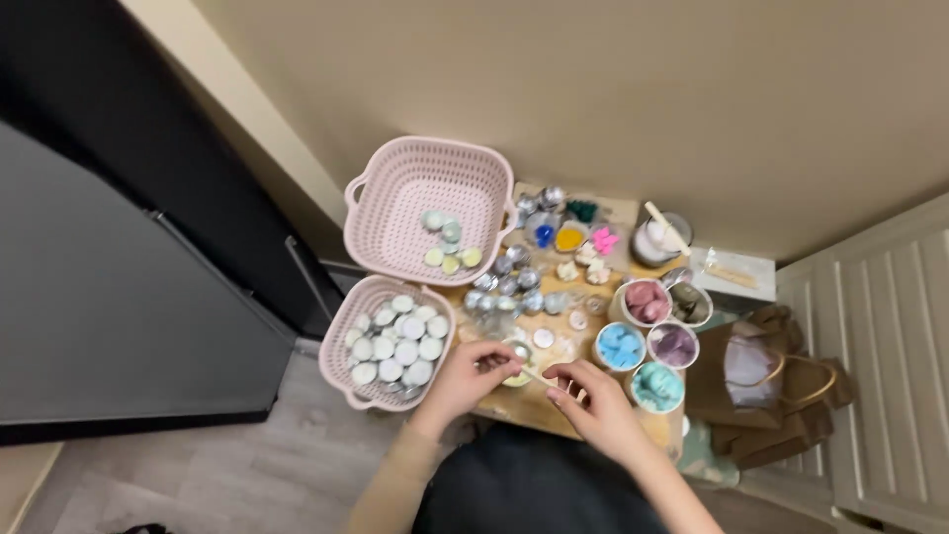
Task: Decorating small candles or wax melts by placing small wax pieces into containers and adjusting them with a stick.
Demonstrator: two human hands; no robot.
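My left hand point(473, 374) holds a small round metal cup point(516, 358) with pale yellowish filling over a small wooden table point(539, 400). My right hand point(593, 400) pinches a thin wooden stick point(539, 377) whose tip reaches into that cup. Both hands are close together at the table's near edge. Just left of my left hand stands a small pink basket point(341, 381) filled with several white tealights.
A larger pink basket point(390, 183) holds several pale tealights. Empty metal cups point(509, 282), small coloured shapes point(569, 238) and round tubs of pink, blue, purple and teal wax point(647, 341) crowd the table. A brown paper bag point(766, 381) sits right; a dark cabinet point(129, 267) left.
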